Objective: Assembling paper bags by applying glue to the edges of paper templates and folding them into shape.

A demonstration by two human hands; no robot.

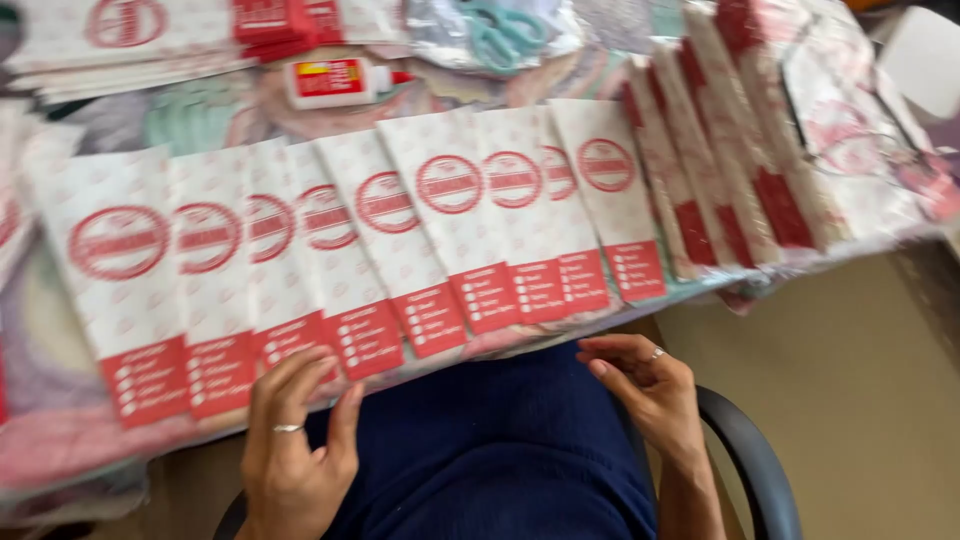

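- While I sit in a chair (pixel 745 450) with my blue-clad lap below the edge, a long row of white paper bags (pixel 400 240) lies overlapped along the near edge of the tabletop (pixel 60 440), each with a red round emblem and a red panel at its lower end.
- My left hand (pixel 295 450) rests at that near edge, fingers (pixel 285 385) spread and loose, their tips touching the red lower panels of the bags on the left of the row; its grip is open and clasps nothing.
- A thin ring sits on one finger of this hand.
- My right hand (pixel 645 385) hovers just below the edge, near the bags on the right of the row but apart from them; its fingers curl slightly inward, the grip open and empty.
- It wears a ring too.
- Further right, a second batch of the same bags (pixel 730 160) lies fanned at an angle, their red panels pointing toward the right edge.
- Beyond the row, a white glue bottle (pixel 335 80) with a red label and red tip lies on its side.
- Near it, to the right, pale teal scissors (pixel 500 35) lie flat at the far side.
- More stacked bags (pixel 120 35) sit at the far left corner.
- Everything looks somewhat blurred, so fine print and small detail cannot be made out.
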